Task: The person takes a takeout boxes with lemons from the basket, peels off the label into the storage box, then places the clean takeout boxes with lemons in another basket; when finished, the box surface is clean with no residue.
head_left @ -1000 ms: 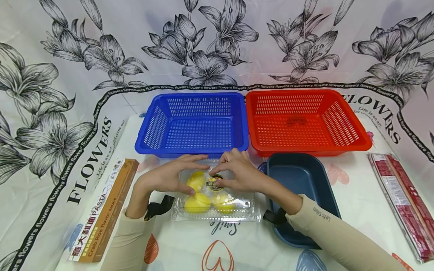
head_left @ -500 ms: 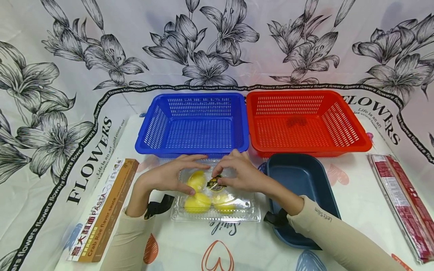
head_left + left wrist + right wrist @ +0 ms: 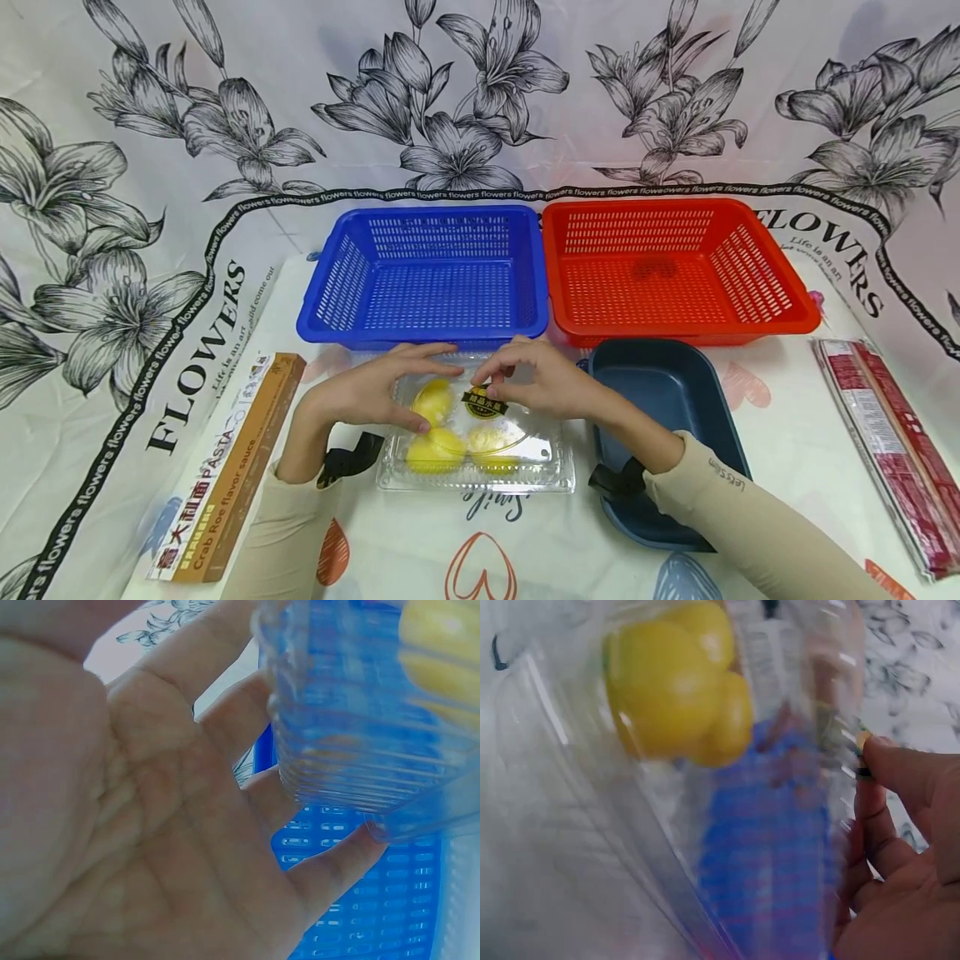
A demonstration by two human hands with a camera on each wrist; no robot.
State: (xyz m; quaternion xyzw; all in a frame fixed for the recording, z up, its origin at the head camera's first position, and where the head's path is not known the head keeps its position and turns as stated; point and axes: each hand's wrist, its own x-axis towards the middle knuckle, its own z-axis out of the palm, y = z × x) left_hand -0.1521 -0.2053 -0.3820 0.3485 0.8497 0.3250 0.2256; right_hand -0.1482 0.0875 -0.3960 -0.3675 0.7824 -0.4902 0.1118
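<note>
A clear lidded container (image 3: pixel 525 477) holds several yellow fruits (image 3: pixel 437 450) in front of the blue basket. My left hand (image 3: pixel 367 392) lies over its left side, fingers spread and thumb extended; in the left wrist view the fingers (image 3: pixel 330 862) reach along the ribbed plastic wall (image 3: pixel 352 780). Above the lid, my right hand (image 3: pixel 551 383) pinches the edge of a round black-and-gold label (image 3: pixel 483 403) between thumb and forefinger. The right wrist view shows that pinch at the thumb (image 3: pixel 892 761), beside the plastic. Whether the label still touches the lid, I cannot tell.
Behind stand a blue basket (image 3: pixel 442 296) and a red basket (image 3: pixel 637 292). A dark blue tray (image 3: pixel 660 400) lies under my right forearm. A pasta box (image 3: pixel 232 475) is at the left, a red-and-white package (image 3: pixel 885 450) at the far right.
My right hand has shifted a little to the right, and the label has moved and turned with it. My left hand has stayed in place on the container.
</note>
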